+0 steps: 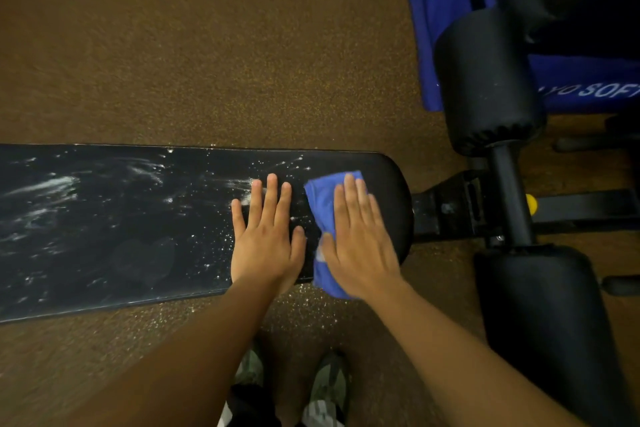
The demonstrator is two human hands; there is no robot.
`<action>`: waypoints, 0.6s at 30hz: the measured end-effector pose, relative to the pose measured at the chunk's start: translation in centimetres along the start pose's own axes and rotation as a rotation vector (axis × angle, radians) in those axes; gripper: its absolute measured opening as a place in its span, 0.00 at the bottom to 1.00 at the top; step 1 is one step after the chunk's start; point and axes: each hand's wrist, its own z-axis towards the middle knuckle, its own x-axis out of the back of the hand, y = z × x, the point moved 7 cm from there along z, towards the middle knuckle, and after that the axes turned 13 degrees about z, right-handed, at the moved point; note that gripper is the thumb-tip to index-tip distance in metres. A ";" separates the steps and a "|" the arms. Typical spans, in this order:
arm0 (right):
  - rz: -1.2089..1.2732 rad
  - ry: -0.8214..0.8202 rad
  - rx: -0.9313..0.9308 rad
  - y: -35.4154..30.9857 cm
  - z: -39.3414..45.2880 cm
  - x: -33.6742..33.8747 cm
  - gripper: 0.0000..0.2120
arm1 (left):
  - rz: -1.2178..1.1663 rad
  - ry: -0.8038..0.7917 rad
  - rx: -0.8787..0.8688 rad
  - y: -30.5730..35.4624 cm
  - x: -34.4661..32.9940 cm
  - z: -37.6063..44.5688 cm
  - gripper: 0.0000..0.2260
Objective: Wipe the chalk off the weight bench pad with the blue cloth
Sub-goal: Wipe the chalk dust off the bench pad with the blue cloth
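Observation:
The black weight bench pad (pixel 114 218) runs from the left edge to the middle right. White chalk smears (pixel 45 187) and specks cover its left and middle parts. My left hand (pixel 266 236) lies flat on the pad with straight fingers. Just to its right, my right hand (pixel 360 239) presses flat on the blue cloth (pixel 320 198), which lies folded on the pad's rounded right end. The cloth's near edge hangs over the pad's front edge.
Two black foam rollers (pixel 485 80) (pixel 540 322) on a black bar stand right of the pad's end, with a yellow knob (pixel 531 203) on the frame. Blue equipment with white lettering (pixel 588 87) sits at the top right. Brown speckled floor surrounds the bench; my shoes (pixel 327 385) are below.

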 end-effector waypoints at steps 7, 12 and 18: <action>0.106 0.112 -0.289 6.2 -0.9 1.5 0.34 | 0.014 -0.005 0.004 -0.1 0.0 -0.1 0.29; 0.207 0.178 -0.427 6.9 4.1 3.3 0.34 | 0.019 -0.007 0.006 0.0 0.0 -0.1 0.29; 0.169 0.096 -0.194 5.2 -0.1 2.7 0.35 | 0.019 -0.009 0.004 0.0 0.0 -0.1 0.29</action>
